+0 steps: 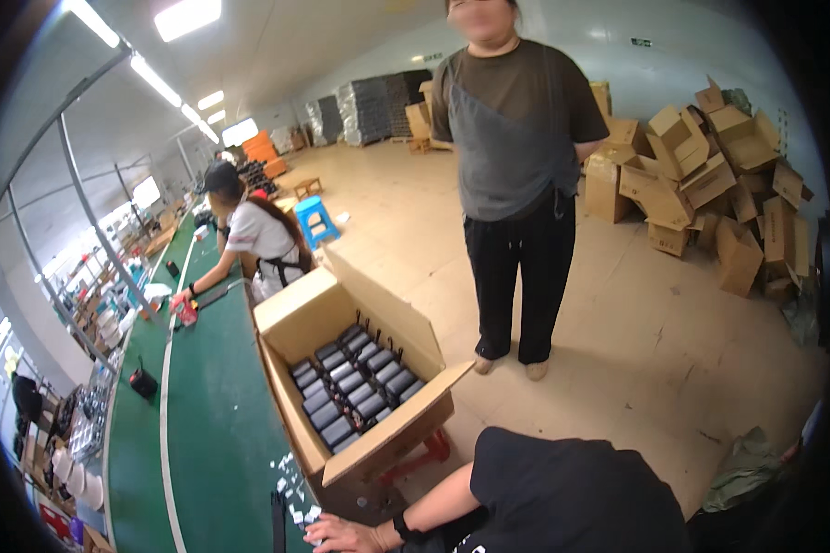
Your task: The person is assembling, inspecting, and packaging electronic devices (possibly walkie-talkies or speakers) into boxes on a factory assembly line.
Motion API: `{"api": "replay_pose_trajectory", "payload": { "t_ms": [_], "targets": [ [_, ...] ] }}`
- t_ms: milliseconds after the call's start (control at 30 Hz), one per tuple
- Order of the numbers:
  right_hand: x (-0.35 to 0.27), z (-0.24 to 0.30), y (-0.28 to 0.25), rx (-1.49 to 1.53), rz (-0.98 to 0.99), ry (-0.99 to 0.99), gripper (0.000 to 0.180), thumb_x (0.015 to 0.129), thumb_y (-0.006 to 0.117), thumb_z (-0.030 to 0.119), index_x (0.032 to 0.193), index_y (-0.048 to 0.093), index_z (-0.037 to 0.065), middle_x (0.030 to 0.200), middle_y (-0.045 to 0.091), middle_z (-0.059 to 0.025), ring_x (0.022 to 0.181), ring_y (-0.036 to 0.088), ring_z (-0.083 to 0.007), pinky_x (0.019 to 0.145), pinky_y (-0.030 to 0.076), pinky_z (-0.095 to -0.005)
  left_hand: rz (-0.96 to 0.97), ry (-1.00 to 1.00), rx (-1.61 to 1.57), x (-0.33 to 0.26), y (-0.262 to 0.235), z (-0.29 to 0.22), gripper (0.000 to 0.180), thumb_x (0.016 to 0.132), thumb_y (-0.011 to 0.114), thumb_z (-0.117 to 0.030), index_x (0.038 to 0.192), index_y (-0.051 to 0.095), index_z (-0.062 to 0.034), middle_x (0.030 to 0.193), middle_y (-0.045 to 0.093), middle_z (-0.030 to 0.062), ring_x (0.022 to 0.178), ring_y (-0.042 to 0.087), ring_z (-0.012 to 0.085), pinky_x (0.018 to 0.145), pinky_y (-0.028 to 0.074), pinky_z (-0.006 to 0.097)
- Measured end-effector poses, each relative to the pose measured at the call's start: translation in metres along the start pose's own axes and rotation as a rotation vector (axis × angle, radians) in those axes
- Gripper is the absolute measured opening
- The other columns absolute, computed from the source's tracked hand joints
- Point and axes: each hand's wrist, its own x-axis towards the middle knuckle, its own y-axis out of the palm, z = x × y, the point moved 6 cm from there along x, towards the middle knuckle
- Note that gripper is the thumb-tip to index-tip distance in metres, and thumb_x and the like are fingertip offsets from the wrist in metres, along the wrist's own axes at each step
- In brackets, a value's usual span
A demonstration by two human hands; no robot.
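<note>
The small white bits (313,513) lie on the green belt (221,442), a few right by the fingertips of my R hand (341,533), the rest strewn just past them. The R hand is down on the belt, palm low, w/ a black watch band (402,527) on the wrist; can't tell if its fingers pinch a bit or just rest there. L hand isn't on my feed, so can't tell how it is. My guess: step in hand is picking thru the bits, & the next move prob. calls for a light thumb-&-finger pinch on one. A black strip (278,521) lies nr them. Just beside the belt, an open cardboard box (401,438) holds rows of dark grey blocks (371,405). Further up the belt, a co-worker in a light shirt (258,240) reaches for a red thing (187,315). Beyond the box, a person in dark clothes (516,138) stands, w/ a heap of cartons (710,184) behind.
</note>
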Motion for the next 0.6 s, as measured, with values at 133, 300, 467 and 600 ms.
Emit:
{"api": "replay_pose_trajectory", "payload": {
  "t_ms": [133, 300, 467, 600],
  "targets": [
    [0.025, 0.032, -0.023, -0.011, -0.068, -0.056, 0.02, 0.083, 0.05, 0.013, 0.099, 0.06, 0.005, 0.111, 0.052, -0.0185, 0.107, 0.047, -0.0368, 0.092, 0.033, -0.0519, 0.048, 0.088, -0.05, 0.005, -0.006, 0.019, 0.032, 0.089, 0.049, -0.029, 0.106, 0.056, -0.0037, 0.107, 0.059, 0.0248, 0.101, 0.057, 0.0437, 0.087, 0.037, 0.061],
    [0.022, 0.029, -0.028, -0.018, -0.093, -0.045, 0.021, 0.081, 0.052, 0.013, 0.099, 0.06, 0.006, 0.111, 0.052, -0.0182, 0.109, 0.047, -0.0363, 0.095, 0.031, -0.0526, 0.104, 0.142, -0.111, 0.014, -0.013, 0.041, 0.033, 0.088, 0.05, -0.03, 0.106, 0.056, -0.0036, 0.107, 0.059, 0.0248, 0.101, 0.057, 0.0435, 0.088, 0.037, 0.061],
    [0.023, 0.025, -0.024, 0.031, -0.077, -0.036, 0.023, 0.08, 0.052, 0.014, 0.101, 0.06, 0.006, 0.112, 0.052, -0.0177, 0.11, 0.046, -0.0363, 0.096, 0.03, -0.0529, 0.136, 0.175, -0.136, 0.013, -0.021, 0.059, 0.034, 0.088, 0.051, -0.031, 0.107, 0.056, -0.0035, 0.107, 0.059, 0.0247, 0.101, 0.057, 0.0433, 0.088, 0.036, 0.062],
    [0.024, 0.025, -0.026, 0.042, -0.06, -0.01, 0.024, 0.08, 0.053, 0.015, 0.101, 0.059, 0.006, 0.112, 0.052, -0.0178, 0.112, 0.045, -0.0362, 0.096, 0.03, -0.0527, 0.159, 0.199, -0.176, 0.014, -0.023, 0.071, 0.035, 0.088, 0.052, -0.032, 0.107, 0.056, -0.0034, 0.107, 0.059, 0.0247, 0.101, 0.057, 0.0431, 0.089, 0.036, 0.062]
  ]
}}
